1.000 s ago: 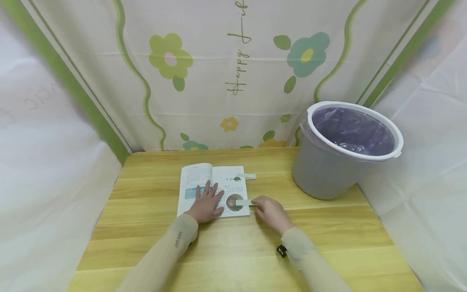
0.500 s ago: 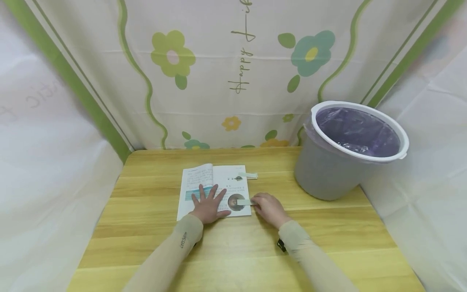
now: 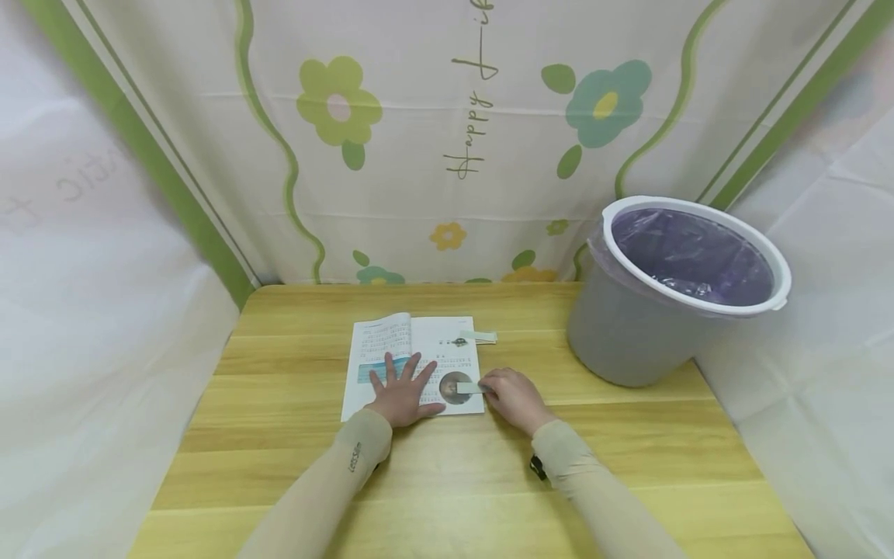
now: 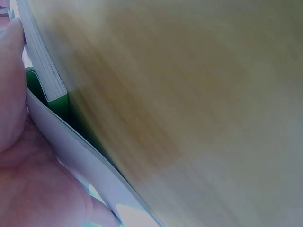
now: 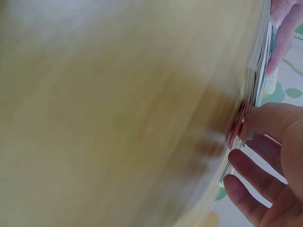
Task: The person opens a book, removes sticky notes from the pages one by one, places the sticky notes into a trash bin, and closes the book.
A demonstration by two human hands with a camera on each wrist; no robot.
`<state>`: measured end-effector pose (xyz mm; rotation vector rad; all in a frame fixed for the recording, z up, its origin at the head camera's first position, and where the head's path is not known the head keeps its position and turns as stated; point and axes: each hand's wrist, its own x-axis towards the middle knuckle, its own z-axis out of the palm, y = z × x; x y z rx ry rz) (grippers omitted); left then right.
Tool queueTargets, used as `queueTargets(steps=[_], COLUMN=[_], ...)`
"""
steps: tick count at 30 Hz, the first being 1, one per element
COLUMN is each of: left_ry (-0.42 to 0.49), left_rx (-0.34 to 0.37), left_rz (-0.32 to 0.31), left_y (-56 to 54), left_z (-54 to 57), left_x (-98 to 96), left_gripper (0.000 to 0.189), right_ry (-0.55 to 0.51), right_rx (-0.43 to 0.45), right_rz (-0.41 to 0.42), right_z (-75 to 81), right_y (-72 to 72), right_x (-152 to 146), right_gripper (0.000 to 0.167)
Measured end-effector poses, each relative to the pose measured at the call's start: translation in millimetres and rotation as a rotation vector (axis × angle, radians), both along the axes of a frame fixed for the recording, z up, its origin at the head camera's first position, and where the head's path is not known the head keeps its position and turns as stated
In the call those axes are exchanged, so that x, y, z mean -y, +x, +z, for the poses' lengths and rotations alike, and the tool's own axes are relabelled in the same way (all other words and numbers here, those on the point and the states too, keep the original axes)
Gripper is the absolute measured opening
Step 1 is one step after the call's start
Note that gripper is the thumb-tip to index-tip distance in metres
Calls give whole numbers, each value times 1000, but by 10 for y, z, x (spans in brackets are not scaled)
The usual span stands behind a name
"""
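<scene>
An open book point(image 3: 380, 334) lies on the table, with printed text and a round picture on its right page. My left hand point(image 3: 400, 397) rests on it with fingers spread, across the fold. My right hand point(image 3: 517, 400) pinches the outer end of a pale green strip point(image 3: 469, 387) that lies over the round picture and sticks out past the page edge. Higher on that edge, another pale strip point(image 3: 480, 337) juts out. In the right wrist view, thumb and forefinger meet at the book's edge near something reddish, while the other fingers are loosely bent. The left wrist view shows the page stack point(image 4: 54, 87) beside my palm.
A grey bin point(image 3: 628, 341) with a white rim and a purple liner stands at the table's back right. The wooden table point(image 3: 279, 442) reaches a flower-patterned curtain point(image 3: 412, 155) behind. White cloth hangs on both sides.
The left hand has settled slightly lower on the book with fingers more widely spread. The right hand keeps its pinch on the strip. The whole view has shifted slightly.
</scene>
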<state>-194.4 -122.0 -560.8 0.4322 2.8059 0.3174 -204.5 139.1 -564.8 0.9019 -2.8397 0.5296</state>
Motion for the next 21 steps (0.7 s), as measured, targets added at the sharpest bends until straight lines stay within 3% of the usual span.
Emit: queueTargets(steps=[21], left_ry=[20], left_rx=[4], left_rz=[10], left_y=[-11], left_z=[-38], left_x=[-3], left_gripper=[88], right_ry=[-52], right_rx=[46], right_rz=[-48], right_z=[89], right_y=[-25], right_x=[-29], right_gripper=[11])
